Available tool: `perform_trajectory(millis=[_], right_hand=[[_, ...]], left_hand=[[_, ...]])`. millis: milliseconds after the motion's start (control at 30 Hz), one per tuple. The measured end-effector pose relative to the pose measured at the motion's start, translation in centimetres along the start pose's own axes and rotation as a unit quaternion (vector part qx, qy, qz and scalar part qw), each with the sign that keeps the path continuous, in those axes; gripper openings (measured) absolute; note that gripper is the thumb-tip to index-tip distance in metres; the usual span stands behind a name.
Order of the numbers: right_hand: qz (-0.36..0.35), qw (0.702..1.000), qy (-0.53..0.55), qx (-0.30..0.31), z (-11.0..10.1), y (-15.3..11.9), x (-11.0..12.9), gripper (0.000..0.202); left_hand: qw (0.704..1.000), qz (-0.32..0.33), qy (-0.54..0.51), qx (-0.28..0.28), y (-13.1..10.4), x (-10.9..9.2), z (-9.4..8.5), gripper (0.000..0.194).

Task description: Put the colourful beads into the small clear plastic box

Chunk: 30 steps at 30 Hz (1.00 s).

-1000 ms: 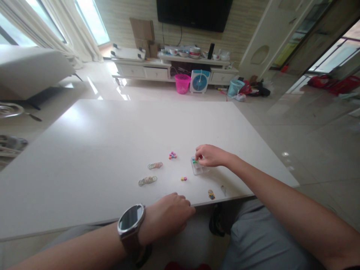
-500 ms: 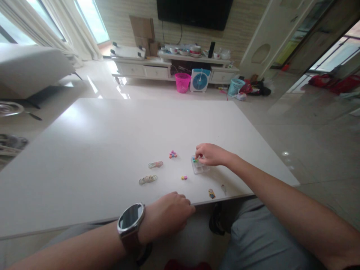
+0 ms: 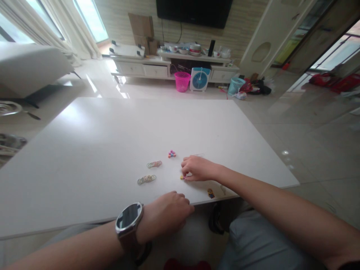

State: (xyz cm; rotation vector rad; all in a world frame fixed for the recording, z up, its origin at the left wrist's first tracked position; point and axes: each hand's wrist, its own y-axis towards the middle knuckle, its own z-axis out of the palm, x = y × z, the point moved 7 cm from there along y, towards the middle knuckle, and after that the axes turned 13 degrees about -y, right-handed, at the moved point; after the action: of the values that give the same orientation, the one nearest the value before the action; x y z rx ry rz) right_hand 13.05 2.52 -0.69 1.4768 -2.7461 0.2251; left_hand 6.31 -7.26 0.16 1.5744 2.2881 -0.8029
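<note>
Big white tabletop (image 3: 112,150), mostly bare, the small stuff sits toward its near edge. Your left hand (image 3: 165,215) rests curled at that near edge, fingers loosely bent, nothing visibly in it; watch on that wrist. Your right hand (image 3: 197,168) is down on the tabletop near the near-right corner, fingers drawn together over the small bead cluster (image 3: 182,177); whether it's actually pinched or just touched, can't tell, the fingers cover most of it. Judgement: pinch with fingertips only, thumb against index, and lift straight up so the bits don't scatter or slide off the near edge. The piece looks tiny, yellow with a pink bit, only its left end showing past your fingertips. Other items: two loose piles of thin rubber bands (image 3: 146,179) (image 3: 154,164) left of your right hand, a multicoloured bead cluster (image 3: 171,154) further in from the edge, a clear plastic bit (image 3: 197,154) just beyond your knuckles, barely visible, and a small yellow figure charm (image 3: 210,193) right at the near edge.
</note>
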Motion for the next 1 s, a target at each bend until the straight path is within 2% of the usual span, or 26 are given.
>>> perform_trajectory(millis=[167, 267, 333, 433, 567, 733, 1000], right_hand=[[0.011, 0.999, -0.028, 0.023, 0.4, 0.3, 0.1, 0.021], [0.016, 1.0, -0.011, -0.001, -0.6, 0.0, -0.8, 0.016], [0.049, 0.998, 0.002, -0.044, -1.9, -0.7, -2.4, 0.013], [0.141, 0.984, 0.01, -0.106, -3.6, -2.4, -6.0, 0.009], [0.199, 0.976, 0.015, -0.09, -3.2, -4.0, -8.8, 0.009], [0.188, 0.979, 0.038, -0.065, -1.8, -4.1, -8.6, 0.013], [0.182, 0.982, 0.023, -0.048, -2.0, -3.4, -7.7, 0.007]], left_hand=[[1.0, 0.001, 0.003, -0.003, -0.1, -0.2, -0.4, 0.012], [1.0, 0.001, -0.001, 0.001, -0.1, -0.2, -0.4, 0.012], [1.0, 0.003, -0.004, 0.003, -0.1, -0.1, -0.3, 0.012], [1.0, 0.003, -0.008, 0.002, -0.1, 0.0, -0.1, 0.012], [1.0, 0.006, -0.011, -0.003, -0.1, -0.1, -0.2, 0.01], [1.0, 0.001, -0.013, 0.013, 0.0, -0.1, -0.3, 0.013], [1.0, -0.006, -0.013, 0.024, 0.0, -0.3, -0.5, 0.014]])
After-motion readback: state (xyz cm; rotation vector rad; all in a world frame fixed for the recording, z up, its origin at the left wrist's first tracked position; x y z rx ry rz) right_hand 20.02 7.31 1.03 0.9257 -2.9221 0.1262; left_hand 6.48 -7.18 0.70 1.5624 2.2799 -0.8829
